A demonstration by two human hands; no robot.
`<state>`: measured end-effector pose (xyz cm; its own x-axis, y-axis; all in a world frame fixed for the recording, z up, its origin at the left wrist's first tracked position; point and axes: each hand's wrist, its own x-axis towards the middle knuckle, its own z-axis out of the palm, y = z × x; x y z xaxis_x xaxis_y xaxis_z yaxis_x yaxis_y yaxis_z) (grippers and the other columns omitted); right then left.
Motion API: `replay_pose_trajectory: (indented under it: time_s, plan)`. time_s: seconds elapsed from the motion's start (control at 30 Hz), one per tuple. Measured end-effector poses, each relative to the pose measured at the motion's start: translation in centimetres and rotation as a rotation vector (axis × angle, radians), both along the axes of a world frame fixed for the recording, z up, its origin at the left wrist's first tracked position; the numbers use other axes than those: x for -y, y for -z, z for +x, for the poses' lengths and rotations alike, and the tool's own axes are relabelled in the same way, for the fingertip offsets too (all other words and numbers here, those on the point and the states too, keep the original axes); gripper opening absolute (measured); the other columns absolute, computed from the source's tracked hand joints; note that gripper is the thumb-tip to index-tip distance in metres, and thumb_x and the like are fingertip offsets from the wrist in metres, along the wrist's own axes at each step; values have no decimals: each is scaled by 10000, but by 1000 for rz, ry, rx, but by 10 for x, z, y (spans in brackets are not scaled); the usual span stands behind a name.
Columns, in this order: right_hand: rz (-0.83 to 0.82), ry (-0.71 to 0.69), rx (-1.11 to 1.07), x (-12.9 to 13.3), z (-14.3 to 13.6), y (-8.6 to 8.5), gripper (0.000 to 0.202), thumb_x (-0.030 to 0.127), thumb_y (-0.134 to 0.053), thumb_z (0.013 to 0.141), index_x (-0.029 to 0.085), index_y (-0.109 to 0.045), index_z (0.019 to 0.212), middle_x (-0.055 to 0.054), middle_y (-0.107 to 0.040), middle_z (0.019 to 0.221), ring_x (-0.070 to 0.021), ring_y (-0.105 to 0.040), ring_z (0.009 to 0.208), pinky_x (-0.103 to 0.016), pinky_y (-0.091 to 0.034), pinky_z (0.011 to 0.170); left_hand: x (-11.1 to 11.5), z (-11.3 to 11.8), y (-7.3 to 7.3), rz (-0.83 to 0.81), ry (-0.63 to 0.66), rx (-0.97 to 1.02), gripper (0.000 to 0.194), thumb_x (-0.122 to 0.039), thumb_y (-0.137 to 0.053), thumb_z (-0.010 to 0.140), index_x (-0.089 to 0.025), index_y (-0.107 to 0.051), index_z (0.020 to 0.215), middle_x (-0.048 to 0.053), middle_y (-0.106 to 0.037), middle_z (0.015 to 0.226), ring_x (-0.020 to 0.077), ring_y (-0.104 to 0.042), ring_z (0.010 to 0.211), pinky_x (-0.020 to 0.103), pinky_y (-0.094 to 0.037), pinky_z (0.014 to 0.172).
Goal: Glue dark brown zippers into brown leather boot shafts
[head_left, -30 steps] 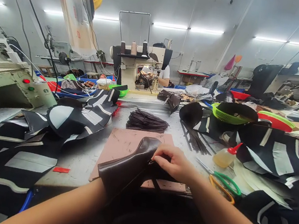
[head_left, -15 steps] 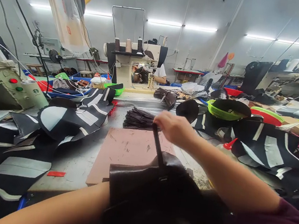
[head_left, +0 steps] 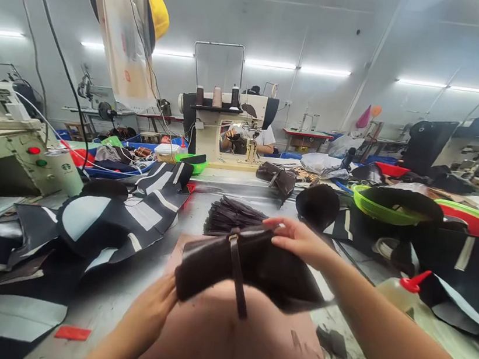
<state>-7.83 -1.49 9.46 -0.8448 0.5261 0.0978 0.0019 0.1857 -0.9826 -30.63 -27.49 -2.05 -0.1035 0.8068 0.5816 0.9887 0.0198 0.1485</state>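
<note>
A dark brown leather piece (head_left: pixel 211 263), curved like a boot shaft, is held up between my two hands above a pinkish board (head_left: pixel 244 345). A narrow strap (head_left: pixel 238 279) with a small metal buckle runs down its face, its lower end hanging free. At the piece's left end is my left hand (head_left: pixel 152 303), closed on it with the fingertips hidden behind the leather. My right hand (head_left: pixel 297 240) grips the upper right edge, thumb and fingers pinching it. Just behind lies a bundle of dark strips (head_left: pixel 235 214).
Black pieces with white tape (head_left: pixel 124 211) are heaped at left. A bottle with a red nozzle (head_left: pixel 401 289) stands at right, near a green basket (head_left: pixel 386 205). A sewing machine (head_left: pixel 207 122) stands across the table, with a person behind it.
The leather piece has come up and forward over the board. My right hand has shifted from the raised strap to the piece's edge, and my left hand has come into view.
</note>
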Motion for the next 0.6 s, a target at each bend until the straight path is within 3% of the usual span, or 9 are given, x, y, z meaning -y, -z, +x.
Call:
replay_pose_trajectory:
  time_s: [0.13, 0.17, 0.3, 0.4, 0.5, 0.6]
  plan:
    - [425, 402, 0, -82, -67, -23, 230, 223, -533, 703, 146, -568, 918, -14, -592, 699, -126, -543, 619, -267, -440, 612, 5, -20, 12, 48, -115, -270, 312, -214, -360, 845, -203, -565, 1081, 101, -594, 1126, 211, -602, 968, 290, -538, 757]
    - [459, 463, 11, -104, -84, -29, 239, 217, -496, 733, 136, -559, 948, -30, -591, 740, -127, -540, 644, -272, -440, 637, 7, -18, 15, 52, -116, -297, 308, -215, -375, 833, -190, -565, 1076, 111, -603, 1108, 206, -613, 946, 276, -547, 735]
    - [513, 518, 92, -164, -135, -35, 357, 248, -357, 830, 159, -439, 1167, -80, -577, 949, -133, -549, 742, -274, -444, 660, 1, -5, 25, 17, 5, -365, 252, -220, -401, 815, -188, -591, 977, 117, -634, 1045, 186, -627, 914, 221, -547, 718]
    - [592, 405, 221, -165, -149, -8, 275, 217, -417, 805, 165, -539, 1046, -83, -597, 931, -147, -551, 762, -273, -433, 664, -12, -4, 30, -60, 62, -361, 219, -262, -450, 809, -219, -588, 975, 100, -623, 1077, 184, -613, 949, 221, -536, 761]
    - [708, 165, 365, -136, -145, 39, 71, 169, -599, 668, 179, -622, 735, -36, -623, 757, -156, -550, 704, -259, -411, 645, -34, -9, 30, -125, 59, -288, 247, -263, -437, 815, -236, -569, 1022, 86, -584, 1151, 202, -584, 1006, 268, -529, 793]
    - [828, -3, 478, -105, -135, 81, 134, 108, -689, 534, 178, -595, 600, -34, -617, 733, -187, -553, 730, -265, -388, 641, -72, -9, 18, -228, 88, -193, 289, -203, -399, 810, -223, -547, 1056, 79, -566, 1175, 214, -564, 1030, 332, -514, 822]
